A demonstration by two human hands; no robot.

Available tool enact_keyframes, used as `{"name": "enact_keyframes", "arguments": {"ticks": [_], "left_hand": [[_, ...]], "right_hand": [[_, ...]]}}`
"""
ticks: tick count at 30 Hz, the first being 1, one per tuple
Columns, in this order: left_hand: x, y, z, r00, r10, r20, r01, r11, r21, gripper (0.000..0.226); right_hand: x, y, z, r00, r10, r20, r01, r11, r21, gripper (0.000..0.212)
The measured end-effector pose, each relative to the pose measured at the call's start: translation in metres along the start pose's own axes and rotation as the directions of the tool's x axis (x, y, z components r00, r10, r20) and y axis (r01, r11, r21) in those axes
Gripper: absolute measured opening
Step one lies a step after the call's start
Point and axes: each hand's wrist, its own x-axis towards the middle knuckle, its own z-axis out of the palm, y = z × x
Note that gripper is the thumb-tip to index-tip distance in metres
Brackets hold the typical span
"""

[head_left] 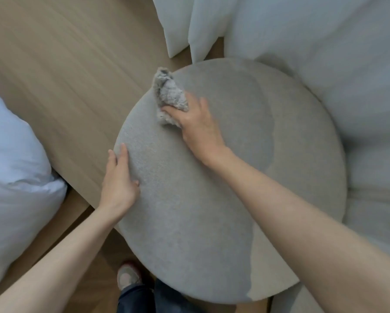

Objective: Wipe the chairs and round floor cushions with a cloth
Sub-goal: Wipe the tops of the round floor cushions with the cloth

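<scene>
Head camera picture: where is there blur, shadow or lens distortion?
Head view: the fluffy grey cloth and right hand are motion-blurred; a darker shaded band covers the round grey cushion on its right part; the wide lens bends the wooden floor lines.

Wooden floor (61,71), pale brown with lengthwise grain, occupying the upper left and running diagonally toward the lower left. White bedding or pillow (11,168), rumpled, at the left edge, lying over a light wooden ledge (76,208). Sheer white curtain (313,37), hanging in folds across the top and right, its hems reaching the floor. Shoe (127,276), blurred, possibly grey with red trim, at bottom centre above dark trouser legs (144,299).
</scene>
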Motion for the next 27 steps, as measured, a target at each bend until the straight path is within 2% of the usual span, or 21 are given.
{"name": "enact_keyframes", "arguments": {"ticks": [2,3,5,6,9,11,12,13,15,17,19,21,22,23,25,27], "left_hand": [[-0.005,0.003,0.003,0.996,0.085,-0.01,-0.085,0.996,0.003,0.09],[-0.007,0.005,0.006,0.992,0.126,-0.012,-0.126,0.992,0.013,0.093],[-0.011,0.012,0.012,0.987,0.162,-0.005,-0.161,0.985,0.062,0.098],[-0.012,0.016,0.015,0.988,0.155,0.0,-0.155,0.984,0.093,0.099],[-0.014,0.028,0.023,0.998,0.066,0.006,-0.066,0.991,0.117,0.098],[-0.015,0.034,0.026,1.0,0.021,-0.002,-0.021,0.995,0.097,0.095],[-0.016,0.036,0.028,1.0,0.012,-0.005,-0.012,0.996,0.094,0.092],[-0.016,0.038,0.029,1.0,0.007,-0.003,-0.007,0.996,0.094,0.089],[-0.016,0.04,0.031,1.0,0.0,0.015,-0.001,0.997,0.082,0.085],[-0.017,0.043,0.034,1.0,0.009,0.03,-0.011,0.998,0.065,0.086],[-0.02,0.046,0.039,0.999,0.022,0.037,-0.025,0.997,0.07,0.085],[-0.023,0.049,0.044,0.998,0.042,0.047,-0.046,0.995,0.086,0.082],[-0.024,0.05,0.046,0.997,0.057,0.049,-0.062,0.994,0.095,0.08],[-0.026,0.05,0.048,0.996,0.076,0.045,-0.08,0.992,0.102,0.078],[-0.029,0.05,0.051,0.993,0.112,0.021,-0.114,0.987,0.11,0.074],[-0.031,0.051,0.052,0.992,0.125,-0.004,-0.123,0.987,0.108,0.073]], "right_hand": [[-0.016,0.062,-0.025,0.987,0.142,-0.077,-0.144,0.989,-0.028,0.043],[-0.03,0.098,-0.04,0.954,0.268,-0.133,-0.275,0.961,-0.04,0.044],[-0.061,0.156,-0.07,0.813,0.527,-0.247,-0.552,0.833,-0.04,0.045],[-0.074,0.172,-0.08,0.752,0.598,-0.277,-0.631,0.775,-0.036,0.046],[-0.086,0.179,-0.08,0.658,0.688,-0.306,-0.704,0.706,0.073,0.049],[-0.072,0.16,-0.065,0.584,0.746,-0.32,-0.736,0.653,0.178,0.047],[-0.064,0.144,-0.056,0.57,0.753,-0.328,-0.723,0.65,0.234,0.045],[-0.056,0.128,-0.048,0.583,0.743,-0.329,-0.687,0.667,0.288,0.041],[-0.048,0.093,-0.033,0.682,0.667,-0.301,-0.583,0.744,0.328,0.033],[-0.051,0.071,-0.026,0.794,0.55,-0.259,-0.474,0.827,0.301,0.027],[-0.059,0.077,-0.033,0.879,0.417,-0.231,-0.368,0.902,0.227,0.024],[-0.071,0.111,-0.048,0.891,0.379,-0.248,-0.354,0.924,0.142,0.024],[-0.08,0.134,-0.057,0.853,0.442,-0.278,-0.427,0.897,0.115,0.027],[-0.093,0.159,-0.066,0.784,0.536,-0.314,-0.533,0.84,0.103,0.031],[-0.124,0.195,-0.082,0.596,0.711,-0.373,-0.716,0.681,0.152,0.037],[-0.141,0.2,-0.082,0.46,0.8,-0.384,-0.796,0.563,0.22,0.039]]}}
